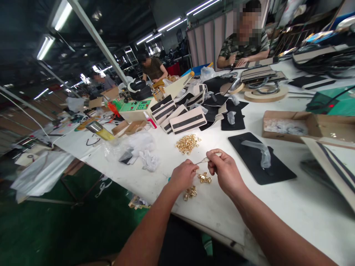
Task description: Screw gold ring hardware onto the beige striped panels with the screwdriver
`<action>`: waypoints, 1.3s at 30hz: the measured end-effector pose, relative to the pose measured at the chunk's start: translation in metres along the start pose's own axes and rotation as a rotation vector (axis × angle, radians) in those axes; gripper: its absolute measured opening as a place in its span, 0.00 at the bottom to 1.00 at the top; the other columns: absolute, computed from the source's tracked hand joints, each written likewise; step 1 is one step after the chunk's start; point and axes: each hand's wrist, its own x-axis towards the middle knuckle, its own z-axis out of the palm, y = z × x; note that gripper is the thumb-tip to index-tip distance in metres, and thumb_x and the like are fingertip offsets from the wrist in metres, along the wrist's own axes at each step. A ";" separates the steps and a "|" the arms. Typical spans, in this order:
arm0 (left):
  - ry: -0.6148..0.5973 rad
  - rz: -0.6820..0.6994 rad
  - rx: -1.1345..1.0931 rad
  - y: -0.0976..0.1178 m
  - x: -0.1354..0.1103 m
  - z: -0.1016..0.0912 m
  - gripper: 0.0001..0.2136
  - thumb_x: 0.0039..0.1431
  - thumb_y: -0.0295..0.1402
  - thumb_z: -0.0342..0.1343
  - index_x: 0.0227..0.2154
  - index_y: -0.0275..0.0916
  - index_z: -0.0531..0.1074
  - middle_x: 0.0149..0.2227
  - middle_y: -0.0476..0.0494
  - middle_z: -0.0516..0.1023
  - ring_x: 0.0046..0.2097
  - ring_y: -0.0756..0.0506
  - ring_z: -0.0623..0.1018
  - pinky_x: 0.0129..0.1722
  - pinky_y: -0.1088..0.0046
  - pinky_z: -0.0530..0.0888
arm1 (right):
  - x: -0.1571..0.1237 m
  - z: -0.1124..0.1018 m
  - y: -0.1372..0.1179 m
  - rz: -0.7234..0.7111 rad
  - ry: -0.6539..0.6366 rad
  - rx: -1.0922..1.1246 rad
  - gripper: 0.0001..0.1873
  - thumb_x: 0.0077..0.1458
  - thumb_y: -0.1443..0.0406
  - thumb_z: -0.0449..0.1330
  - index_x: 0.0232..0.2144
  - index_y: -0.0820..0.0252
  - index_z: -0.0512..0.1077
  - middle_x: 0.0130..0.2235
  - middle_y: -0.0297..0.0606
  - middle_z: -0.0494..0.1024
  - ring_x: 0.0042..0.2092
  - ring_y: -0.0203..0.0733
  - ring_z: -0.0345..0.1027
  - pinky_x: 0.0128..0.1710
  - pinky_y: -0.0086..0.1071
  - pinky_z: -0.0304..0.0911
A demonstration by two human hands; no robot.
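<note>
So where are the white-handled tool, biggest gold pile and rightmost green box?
White-handled tool (205, 160): head view, on its handle.
Biggest gold pile (186, 144): head view, on its middle.
Rightmost green box (340, 106): head view, on its casing.

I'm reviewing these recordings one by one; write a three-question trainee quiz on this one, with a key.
1. Fill in: the white-handled tool is held in the person's ____ hand.
2. True or false: the large black panel lies to the person's left.
3. What lies on the table just beyond the left hand? A) scissors; B) a pile of gold-coloured pieces; C) a coil of rope.

Key: 1. right; 2. False, the large black panel lies to the right; 3. B.
</note>
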 end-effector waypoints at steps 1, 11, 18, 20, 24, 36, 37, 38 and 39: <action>-0.006 0.009 -0.008 -0.003 0.003 -0.001 0.11 0.65 0.29 0.54 0.45 0.46 0.79 0.47 0.47 0.75 0.48 0.45 0.78 0.46 0.71 0.72 | 0.000 0.000 0.000 0.001 0.000 0.002 0.19 0.56 0.52 0.71 0.33 0.59 0.71 0.22 0.28 0.68 0.22 0.31 0.58 0.24 0.27 0.54; 0.085 0.028 0.015 -0.013 0.009 0.006 0.13 0.74 0.39 0.49 0.42 0.43 0.79 0.43 0.48 0.76 0.46 0.46 0.77 0.44 0.72 0.70 | 0.001 -0.001 0.000 -0.008 0.014 0.009 0.18 0.57 0.52 0.70 0.33 0.60 0.72 0.23 0.29 0.68 0.23 0.30 0.58 0.24 0.26 0.54; 0.157 -0.011 0.024 -0.005 -0.002 0.015 0.14 0.76 0.40 0.47 0.42 0.41 0.77 0.46 0.46 0.76 0.48 0.46 0.77 0.48 0.71 0.71 | 0.005 -0.003 0.004 -0.014 0.028 0.009 0.18 0.56 0.52 0.71 0.33 0.59 0.71 0.23 0.29 0.68 0.23 0.32 0.58 0.23 0.27 0.55; 0.146 0.007 0.019 -0.004 -0.006 0.016 0.13 0.75 0.41 0.49 0.44 0.44 0.78 0.48 0.46 0.76 0.51 0.46 0.76 0.49 0.71 0.71 | 0.006 -0.003 0.007 -0.009 0.027 0.006 0.19 0.56 0.52 0.71 0.33 0.59 0.71 0.23 0.28 0.67 0.23 0.32 0.58 0.23 0.27 0.54; 0.113 0.020 0.002 -0.008 -0.009 0.016 0.11 0.70 0.38 0.55 0.50 0.46 0.77 0.53 0.47 0.75 0.54 0.44 0.76 0.49 0.69 0.72 | 0.006 -0.004 0.010 0.008 0.022 -0.009 0.19 0.56 0.52 0.71 0.33 0.59 0.71 0.23 0.28 0.67 0.23 0.32 0.58 0.24 0.27 0.54; 0.143 -0.126 -0.041 -0.004 0.001 0.014 0.09 0.65 0.40 0.61 0.42 0.43 0.78 0.47 0.47 0.76 0.46 0.44 0.79 0.44 0.69 0.72 | 0.008 -0.006 0.013 0.010 0.032 -0.022 0.19 0.55 0.52 0.71 0.33 0.58 0.71 0.22 0.28 0.68 0.23 0.33 0.58 0.24 0.29 0.54; 0.157 -0.153 -0.043 -0.002 0.002 0.016 0.09 0.64 0.40 0.61 0.41 0.42 0.78 0.47 0.47 0.76 0.46 0.44 0.79 0.44 0.68 0.72 | 0.008 -0.006 0.013 0.012 0.031 -0.023 0.19 0.56 0.52 0.71 0.33 0.58 0.71 0.22 0.28 0.68 0.23 0.33 0.58 0.24 0.29 0.54; 0.171 -0.176 -0.043 -0.001 0.002 0.017 0.09 0.64 0.40 0.61 0.40 0.42 0.78 0.47 0.47 0.76 0.45 0.44 0.79 0.44 0.68 0.72 | 0.008 -0.005 0.013 0.013 0.031 -0.024 0.19 0.56 0.52 0.71 0.33 0.58 0.71 0.22 0.28 0.68 0.23 0.33 0.58 0.24 0.29 0.54; 0.182 -0.192 -0.043 0.000 0.002 0.018 0.08 0.64 0.40 0.61 0.39 0.42 0.78 0.46 0.47 0.76 0.44 0.44 0.79 0.44 0.68 0.72 | 0.008 -0.005 0.012 0.013 0.031 -0.025 0.19 0.56 0.52 0.71 0.33 0.58 0.71 0.23 0.28 0.68 0.23 0.33 0.58 0.24 0.28 0.54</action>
